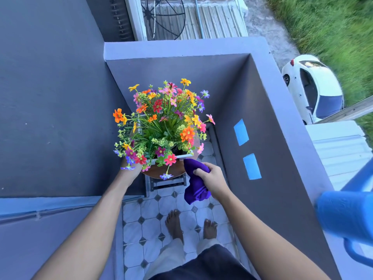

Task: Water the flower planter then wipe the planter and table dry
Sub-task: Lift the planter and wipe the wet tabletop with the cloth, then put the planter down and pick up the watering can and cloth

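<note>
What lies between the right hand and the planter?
The purple cloth the right hand grips; its upper corner reaches the planter rim, head view.

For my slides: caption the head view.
Right hand holds a purple cloth at the planter rim; left hand reaches beneath the flowers.

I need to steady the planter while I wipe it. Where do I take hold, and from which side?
Take the planter by its white rim at the near right corner, coming in low from the near side. Flowers overhang every other edge; only that stretch shows bare. The right hand holds the purple cloth just beside it.
</note>
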`<state>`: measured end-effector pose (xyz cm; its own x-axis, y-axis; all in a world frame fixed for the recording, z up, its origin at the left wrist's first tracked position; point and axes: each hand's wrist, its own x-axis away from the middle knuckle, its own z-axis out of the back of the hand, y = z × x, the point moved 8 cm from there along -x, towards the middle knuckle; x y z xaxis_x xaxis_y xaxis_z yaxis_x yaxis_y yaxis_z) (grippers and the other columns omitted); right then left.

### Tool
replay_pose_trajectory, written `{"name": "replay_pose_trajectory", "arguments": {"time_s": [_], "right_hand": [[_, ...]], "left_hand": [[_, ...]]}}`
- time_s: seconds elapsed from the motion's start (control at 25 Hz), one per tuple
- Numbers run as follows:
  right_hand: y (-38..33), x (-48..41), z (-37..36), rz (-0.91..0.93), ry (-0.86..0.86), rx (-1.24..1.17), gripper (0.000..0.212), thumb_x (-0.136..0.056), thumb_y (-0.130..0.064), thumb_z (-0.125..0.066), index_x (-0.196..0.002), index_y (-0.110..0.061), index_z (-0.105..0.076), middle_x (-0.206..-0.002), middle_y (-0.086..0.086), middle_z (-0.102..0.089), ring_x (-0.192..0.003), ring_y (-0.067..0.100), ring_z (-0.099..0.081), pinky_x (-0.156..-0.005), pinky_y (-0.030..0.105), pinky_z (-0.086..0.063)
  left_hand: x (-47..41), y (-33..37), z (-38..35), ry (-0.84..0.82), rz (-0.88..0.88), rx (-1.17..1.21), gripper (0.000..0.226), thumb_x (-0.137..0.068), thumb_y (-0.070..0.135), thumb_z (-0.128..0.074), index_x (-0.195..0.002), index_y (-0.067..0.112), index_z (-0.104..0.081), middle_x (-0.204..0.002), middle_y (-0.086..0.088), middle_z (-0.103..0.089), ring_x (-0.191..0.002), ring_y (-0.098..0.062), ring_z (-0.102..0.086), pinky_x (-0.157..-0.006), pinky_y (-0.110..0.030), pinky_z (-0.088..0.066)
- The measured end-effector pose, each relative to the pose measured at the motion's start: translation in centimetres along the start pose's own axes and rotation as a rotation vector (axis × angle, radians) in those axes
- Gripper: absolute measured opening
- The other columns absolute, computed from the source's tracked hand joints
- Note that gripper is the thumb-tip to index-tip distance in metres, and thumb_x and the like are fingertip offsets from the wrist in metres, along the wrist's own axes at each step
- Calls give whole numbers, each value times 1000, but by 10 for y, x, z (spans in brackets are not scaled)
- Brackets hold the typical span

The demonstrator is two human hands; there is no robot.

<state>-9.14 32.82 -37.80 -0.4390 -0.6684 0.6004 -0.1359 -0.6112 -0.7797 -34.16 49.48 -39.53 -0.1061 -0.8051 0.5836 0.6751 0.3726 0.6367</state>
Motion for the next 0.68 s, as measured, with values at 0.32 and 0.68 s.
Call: {"name": "replay_pose_trajectory", "arguments": {"time_s": [0.32,0.68], "right_hand": [[0,23,33,69,79,-91,18,-88,-5,-58,-92,12,-61,-72,6,-58,-67,18,-51,-61,28,-41],[-39,102,135,288,96,-30,24,-88,0,-46,-91,-6,-69,-74,-4,-60,-67,12,-52,-63,25,-43]], "left_hand": [[25,-12,0,-2,73,333,26,-93,29,-47,-76,12,-55,-65,-5,-56,-48,-15,-53,-64,-33,-47],[148,11,-100,-248,-9,-17,37,-90,42,-60,-81,7,-53,-69,-7,-59,-56,-19,-54,-52,-30,-43]]}}
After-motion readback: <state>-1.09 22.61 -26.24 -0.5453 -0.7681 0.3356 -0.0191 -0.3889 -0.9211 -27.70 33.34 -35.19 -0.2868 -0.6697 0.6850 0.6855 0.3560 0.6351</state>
